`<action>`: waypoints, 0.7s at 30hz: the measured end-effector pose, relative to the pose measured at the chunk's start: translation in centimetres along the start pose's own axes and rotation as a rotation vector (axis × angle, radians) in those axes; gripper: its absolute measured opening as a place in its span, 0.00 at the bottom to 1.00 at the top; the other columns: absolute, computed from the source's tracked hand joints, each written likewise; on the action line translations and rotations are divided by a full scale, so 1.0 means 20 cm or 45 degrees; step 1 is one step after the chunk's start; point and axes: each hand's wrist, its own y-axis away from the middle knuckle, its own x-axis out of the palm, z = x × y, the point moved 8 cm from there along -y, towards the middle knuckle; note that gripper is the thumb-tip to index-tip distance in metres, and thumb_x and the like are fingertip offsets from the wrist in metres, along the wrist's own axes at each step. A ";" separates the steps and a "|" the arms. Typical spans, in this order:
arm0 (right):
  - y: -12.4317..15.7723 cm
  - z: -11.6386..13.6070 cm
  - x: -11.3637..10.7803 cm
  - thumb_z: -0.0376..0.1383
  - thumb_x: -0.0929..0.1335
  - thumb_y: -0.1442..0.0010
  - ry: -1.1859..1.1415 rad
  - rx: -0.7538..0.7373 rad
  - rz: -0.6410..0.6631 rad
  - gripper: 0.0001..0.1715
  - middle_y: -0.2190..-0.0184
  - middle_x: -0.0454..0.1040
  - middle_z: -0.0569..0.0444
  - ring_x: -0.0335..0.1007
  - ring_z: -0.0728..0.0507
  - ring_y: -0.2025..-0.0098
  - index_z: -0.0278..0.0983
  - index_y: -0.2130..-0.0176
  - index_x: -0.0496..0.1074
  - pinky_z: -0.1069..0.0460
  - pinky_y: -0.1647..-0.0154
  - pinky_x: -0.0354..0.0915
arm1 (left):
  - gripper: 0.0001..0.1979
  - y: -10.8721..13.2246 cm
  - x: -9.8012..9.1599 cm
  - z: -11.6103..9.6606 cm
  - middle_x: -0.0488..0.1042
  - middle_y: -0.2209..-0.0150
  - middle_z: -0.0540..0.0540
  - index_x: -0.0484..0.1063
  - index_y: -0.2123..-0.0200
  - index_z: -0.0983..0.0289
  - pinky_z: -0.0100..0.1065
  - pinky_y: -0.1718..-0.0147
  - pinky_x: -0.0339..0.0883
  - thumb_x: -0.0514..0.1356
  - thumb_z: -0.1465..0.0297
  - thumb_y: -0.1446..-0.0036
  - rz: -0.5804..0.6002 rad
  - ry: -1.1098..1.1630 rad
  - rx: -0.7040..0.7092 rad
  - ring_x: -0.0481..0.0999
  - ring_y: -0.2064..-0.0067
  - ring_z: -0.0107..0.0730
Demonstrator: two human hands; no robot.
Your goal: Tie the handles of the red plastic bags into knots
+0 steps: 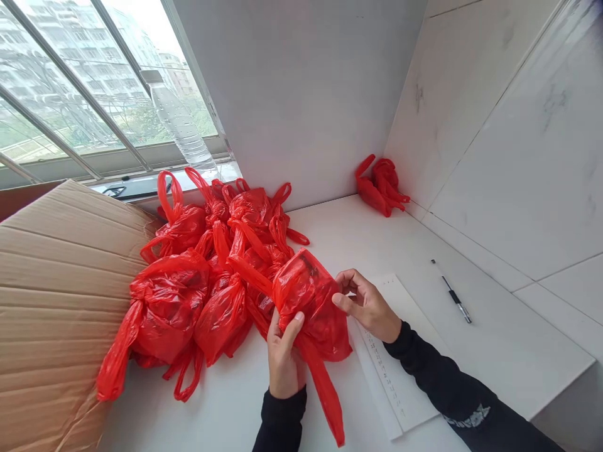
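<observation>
A sheet of brown corrugated cardboard (56,301) fills the left side, leaning against the white surface (494,339) that runs to a tiled wall on the right. Behind it a window looks out on buildings, and a clear plastic bottle (181,125) stands on the sill.

Against the cardboard lies a heap of red plastic bags (188,276) — thin, glossy, each bunched around something inside and knotted at the top, with loop handles sticking up at the back and long tails trailing off the front. A smaller clump of red bags (380,185) sits well apart in the far corner where the surface meets the tiles.

At the right edge of the heap, raised just above the surface, is the held bag (308,301). It is crinkled and half see-through, with a dark shape showing faintly in its upper part; one twisted strip runs from it up and left into the heap, another flat strip hangs down past the wrist toward the near edge.

The left hand (282,355) grips the bag from below, thumb pressed on its front and fingers closed round the back. The right hand (370,304) pinches the bag's right edge — thumb and fingers narrow on the plastic. Both arms wear black sleeves.

Under the right forearm lies a white paper sheet (400,383) with small print, and beyond it a pen (455,298) near the wall.
</observation>
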 end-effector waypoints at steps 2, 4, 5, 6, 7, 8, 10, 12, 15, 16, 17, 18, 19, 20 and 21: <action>0.00 -0.01 0.00 0.48 0.72 0.42 0.030 0.012 0.012 0.18 0.64 0.67 0.54 0.65 0.46 0.62 0.41 0.59 0.68 0.52 0.66 0.65 | 0.21 -0.01 0.00 0.00 0.81 0.54 0.55 0.76 0.49 0.58 0.43 0.51 0.71 0.67 0.64 0.48 0.034 0.020 0.006 0.78 0.49 0.50; 0.00 -0.01 0.00 0.47 0.72 0.42 0.031 0.010 -0.003 0.16 0.65 0.67 0.55 0.65 0.46 0.64 0.40 0.61 0.68 0.52 0.66 0.64 | 0.23 -0.01 0.00 0.00 0.81 0.53 0.57 0.75 0.47 0.59 0.45 0.50 0.71 0.66 0.64 0.48 0.058 0.024 0.007 0.77 0.48 0.52; -0.01 -0.01 -0.01 0.46 0.72 0.42 0.031 0.002 -0.011 0.15 0.65 0.67 0.55 0.65 0.46 0.64 0.40 0.62 0.68 0.52 0.66 0.64 | 0.24 -0.01 0.00 0.01 0.80 0.52 0.58 0.75 0.46 0.60 0.46 0.49 0.71 0.66 0.64 0.48 0.061 0.026 0.006 0.77 0.47 0.53; -0.01 -0.01 -0.01 0.46 0.72 0.42 0.030 -0.008 -0.016 0.15 0.66 0.67 0.55 0.65 0.46 0.65 0.40 0.63 0.68 0.52 0.67 0.64 | 0.25 -0.01 -0.01 0.01 0.80 0.52 0.58 0.74 0.45 0.60 0.46 0.49 0.71 0.66 0.64 0.47 0.060 0.027 0.004 0.77 0.47 0.53; -0.01 -0.01 -0.01 0.46 0.72 0.41 0.027 -0.017 -0.019 0.14 0.66 0.67 0.56 0.64 0.46 0.65 0.40 0.64 0.68 0.52 0.67 0.63 | 0.26 -0.01 0.00 0.01 0.80 0.51 0.58 0.74 0.44 0.60 0.46 0.48 0.71 0.66 0.64 0.47 0.053 0.026 0.002 0.77 0.46 0.53; -0.01 -0.01 -0.01 0.45 0.71 0.40 0.024 -0.024 -0.022 0.13 0.67 0.67 0.56 0.64 0.46 0.66 0.40 0.65 0.68 0.52 0.67 0.63 | 0.26 -0.01 0.00 0.02 0.80 0.51 0.58 0.74 0.44 0.60 0.46 0.48 0.71 0.66 0.64 0.47 0.046 0.026 -0.004 0.76 0.46 0.53; -0.01 0.00 -0.01 0.45 0.71 0.39 0.023 -0.031 -0.023 0.13 0.67 0.67 0.56 0.64 0.46 0.65 0.40 0.64 0.68 0.52 0.66 0.63 | 0.25 0.00 0.01 0.02 0.80 0.50 0.57 0.73 0.44 0.59 0.46 0.47 0.70 0.65 0.64 0.46 0.037 0.033 -0.024 0.76 0.45 0.52; -0.01 0.00 0.00 0.45 0.70 0.38 0.025 -0.034 -0.030 0.12 0.67 0.67 0.56 0.64 0.46 0.65 0.40 0.64 0.68 0.52 0.65 0.63 | 0.26 0.01 0.01 0.02 0.79 0.49 0.58 0.73 0.43 0.59 0.46 0.46 0.69 0.65 0.65 0.46 0.043 0.057 -0.040 0.75 0.44 0.52; -0.01 -0.01 0.00 0.46 0.69 0.37 0.028 -0.034 -0.049 0.13 0.67 0.66 0.56 0.63 0.47 0.66 0.40 0.63 0.67 0.52 0.65 0.63 | 0.27 0.01 0.02 0.01 0.77 0.46 0.58 0.71 0.41 0.59 0.45 0.45 0.68 0.64 0.64 0.45 0.073 0.093 -0.040 0.73 0.42 0.52; -0.01 -0.01 -0.01 0.46 0.69 0.37 0.032 -0.042 -0.075 0.13 0.67 0.66 0.56 0.63 0.46 0.66 0.40 0.62 0.67 0.52 0.65 0.63 | 0.27 0.01 0.02 0.01 0.77 0.45 0.58 0.71 0.41 0.58 0.45 0.44 0.68 0.64 0.63 0.44 0.083 0.103 -0.036 0.73 0.41 0.51; 0.00 0.00 -0.02 0.47 0.68 0.37 0.044 -0.056 -0.113 0.13 0.66 0.67 0.55 0.64 0.46 0.65 0.40 0.61 0.67 0.51 0.65 0.64 | 0.26 0.01 0.02 0.01 0.76 0.44 0.57 0.71 0.41 0.57 0.45 0.44 0.68 0.63 0.62 0.43 0.096 0.115 -0.037 0.73 0.41 0.51; 0.00 0.00 -0.04 0.47 0.68 0.37 0.063 -0.076 -0.159 0.13 0.64 0.67 0.55 0.65 0.46 0.64 0.41 0.60 0.67 0.51 0.63 0.65 | 0.25 0.01 0.02 0.01 0.75 0.43 0.57 0.71 0.41 0.56 0.45 0.44 0.68 0.62 0.61 0.42 0.110 0.130 -0.039 0.73 0.41 0.50; 0.00 0.01 -0.05 0.47 0.68 0.37 0.090 -0.096 -0.199 0.13 0.63 0.68 0.54 0.66 0.45 0.63 0.41 0.59 0.67 0.50 0.61 0.66 | 0.24 0.01 0.02 0.01 0.75 0.43 0.56 0.72 0.42 0.55 0.45 0.44 0.68 0.60 0.59 0.41 0.125 0.147 -0.041 0.72 0.41 0.50; 0.01 0.03 -0.06 0.47 0.69 0.37 0.123 -0.113 -0.218 0.13 0.61 0.69 0.53 0.67 0.44 0.61 0.42 0.58 0.68 0.49 0.58 0.66 | 0.23 0.01 0.02 0.01 0.75 0.43 0.56 0.73 0.43 0.54 0.46 0.43 0.68 0.59 0.58 0.40 0.138 0.165 -0.041 0.72 0.40 0.50; 0.02 0.04 -0.05 0.47 0.69 0.37 0.164 -0.127 -0.206 0.14 0.59 0.70 0.52 0.68 0.43 0.58 0.42 0.56 0.69 0.47 0.54 0.67 | 0.22 0.01 0.01 0.02 0.75 0.42 0.55 0.73 0.44 0.53 0.46 0.43 0.68 0.59 0.57 0.40 0.153 0.179 -0.042 0.71 0.40 0.50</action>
